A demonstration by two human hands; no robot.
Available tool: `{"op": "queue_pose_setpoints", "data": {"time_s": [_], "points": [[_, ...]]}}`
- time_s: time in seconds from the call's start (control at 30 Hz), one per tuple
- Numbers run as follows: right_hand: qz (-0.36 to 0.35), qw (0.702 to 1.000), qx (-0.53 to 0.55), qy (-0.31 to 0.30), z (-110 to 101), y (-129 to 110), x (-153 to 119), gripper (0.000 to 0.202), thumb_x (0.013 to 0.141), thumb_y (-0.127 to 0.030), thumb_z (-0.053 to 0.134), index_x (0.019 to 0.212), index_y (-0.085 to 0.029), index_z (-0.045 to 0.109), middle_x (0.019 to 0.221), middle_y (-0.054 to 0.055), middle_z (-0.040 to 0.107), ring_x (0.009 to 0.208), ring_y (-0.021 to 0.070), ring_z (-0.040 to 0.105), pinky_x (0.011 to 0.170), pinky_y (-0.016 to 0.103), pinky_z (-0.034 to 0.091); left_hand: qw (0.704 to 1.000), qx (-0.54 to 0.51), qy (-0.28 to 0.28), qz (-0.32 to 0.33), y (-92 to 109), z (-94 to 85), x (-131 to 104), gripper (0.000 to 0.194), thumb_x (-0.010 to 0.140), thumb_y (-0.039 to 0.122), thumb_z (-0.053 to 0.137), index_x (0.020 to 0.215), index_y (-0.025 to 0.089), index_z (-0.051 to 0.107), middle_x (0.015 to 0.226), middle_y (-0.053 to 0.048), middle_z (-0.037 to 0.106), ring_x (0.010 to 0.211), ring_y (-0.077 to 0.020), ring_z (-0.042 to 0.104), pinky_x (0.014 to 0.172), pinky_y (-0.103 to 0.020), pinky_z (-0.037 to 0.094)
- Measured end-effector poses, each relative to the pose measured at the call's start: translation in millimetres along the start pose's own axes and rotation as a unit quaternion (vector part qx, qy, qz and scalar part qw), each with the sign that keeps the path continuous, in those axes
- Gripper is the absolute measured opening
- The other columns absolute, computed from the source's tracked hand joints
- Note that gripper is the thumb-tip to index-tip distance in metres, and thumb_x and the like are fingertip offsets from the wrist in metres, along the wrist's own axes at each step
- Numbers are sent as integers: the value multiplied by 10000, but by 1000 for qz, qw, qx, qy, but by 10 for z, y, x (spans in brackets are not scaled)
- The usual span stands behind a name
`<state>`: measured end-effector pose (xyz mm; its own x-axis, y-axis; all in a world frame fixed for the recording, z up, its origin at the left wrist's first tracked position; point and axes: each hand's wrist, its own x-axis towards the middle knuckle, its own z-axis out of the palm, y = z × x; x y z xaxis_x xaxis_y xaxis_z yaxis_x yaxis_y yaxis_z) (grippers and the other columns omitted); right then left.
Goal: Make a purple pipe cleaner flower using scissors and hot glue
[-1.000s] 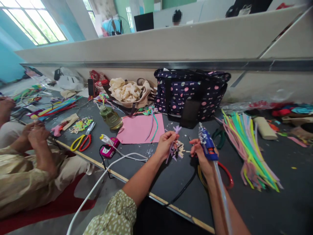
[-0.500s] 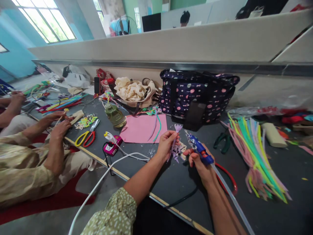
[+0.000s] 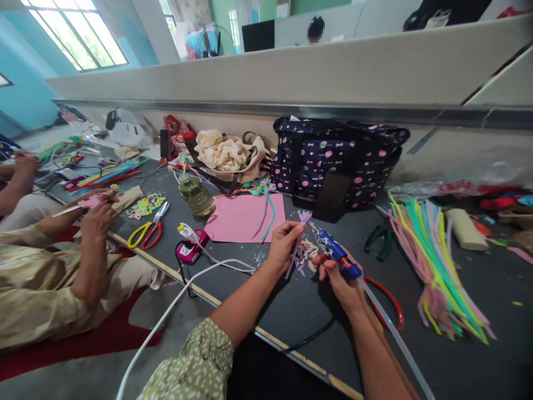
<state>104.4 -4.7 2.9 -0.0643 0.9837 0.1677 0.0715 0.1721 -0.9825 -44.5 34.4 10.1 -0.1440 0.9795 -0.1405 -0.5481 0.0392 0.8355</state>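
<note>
Pinched in my left hand (image 3: 284, 244) is a purple pipe-cleaner flower (image 3: 305, 217), its petals up and its stem hanging below my fingers. My right hand (image 3: 339, 278) grips a blue hot glue gun (image 3: 333, 247) with a long clear glue stick (image 3: 400, 336) out of its back. The nozzle, crusted with whitish glue, points at the flower from close by; whether they touch I cannot tell. Under my hands lies a heap of small purple and cream pieces (image 3: 306, 255). Red-handled scissors or pliers (image 3: 393, 305) are partly hidden behind my right wrist.
Right of me lie dark green pliers (image 3: 378, 243) and a bundle of coloured pipe cleaners (image 3: 437, 266). Ahead are a pink sheet (image 3: 233, 219), a bottle (image 3: 195, 195) and a patterned bag (image 3: 333, 161). A white cable (image 3: 166, 303) crosses the table edge. A co-worker's hands (image 3: 97, 214) are at left.
The glue gun's nozzle has shifted slightly left, nearer the flower. The flower has turned a little in my left hand. At left, the co-worker's hands have lifted and now hold something pink.
</note>
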Motion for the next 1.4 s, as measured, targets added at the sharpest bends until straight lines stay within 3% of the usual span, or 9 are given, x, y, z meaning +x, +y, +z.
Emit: {"op": "queue_pose_setpoints", "data": {"time_s": [0.2, 0.57, 0.87, 1.07, 1.27, 1.4], "points": [[-3, 1000, 21, 6, -11, 50, -1, 284, 834, -489, 604, 820, -205, 611, 655, -3, 638, 477, 117, 534, 532, 272, 443, 1000, -21, -10, -15, 5, -11, -2, 303, 655, 379, 785, 795, 149, 644, 768, 12, 617, 521, -35, 450, 477, -160, 399], [-2, 999, 44, -8, -7, 74, -12, 305, 844, -488, 604, 807, -185, 615, 635, 2, 632, 477, 105, 532, 549, 261, 432, 999, -26, -16, -32, -44, -32, 30, 375, 631, 451, 798, 792, 139, 666, 685, 6, 597, 506, -39, 471, 521, -176, 415], [4, 999, 38, -10, -15, 83, 5, 343, 838, -526, 596, 801, -186, 613, 642, 15, 638, 485, 112, 535, 558, 264, 441, 999, -28, -14, -20, -8, -3, 6, 307, 638, 383, 802, 785, 148, 670, 719, 3, 619, 545, -54, 485, 518, -183, 386], [33, 995, 86, 23, -42, 111, 22, 455, 844, -611, 523, 719, -179, 595, 692, 50, 663, 491, 107, 542, 468, 231, 403, 993, 54, -4, 101, -42, -27, 11, 264, 706, 394, 745, 780, 151, 671, 657, 22, 560, 519, -56, 408, 503, -200, 314], [53, 982, 174, 49, -77, 133, 104, 469, 823, -648, 518, 784, -184, 572, 690, 31, 663, 403, 76, 481, 398, 210, 342, 940, 207, 38, 268, 20, 1, -13, 191, 780, 367, 677, 765, 176, 680, 714, -1, 546, 635, -99, 467, 598, -231, 365], [67, 973, 218, 47, -72, 139, 130, 470, 794, -654, 554, 791, -184, 562, 672, 21, 656, 386, 73, 478, 375, 206, 341, 911, 254, 31, 323, 86, 64, -64, 171, 806, 345, 649, 770, 180, 680, 740, -27, 585, 689, -126, 516, 633, -254, 397]]}}
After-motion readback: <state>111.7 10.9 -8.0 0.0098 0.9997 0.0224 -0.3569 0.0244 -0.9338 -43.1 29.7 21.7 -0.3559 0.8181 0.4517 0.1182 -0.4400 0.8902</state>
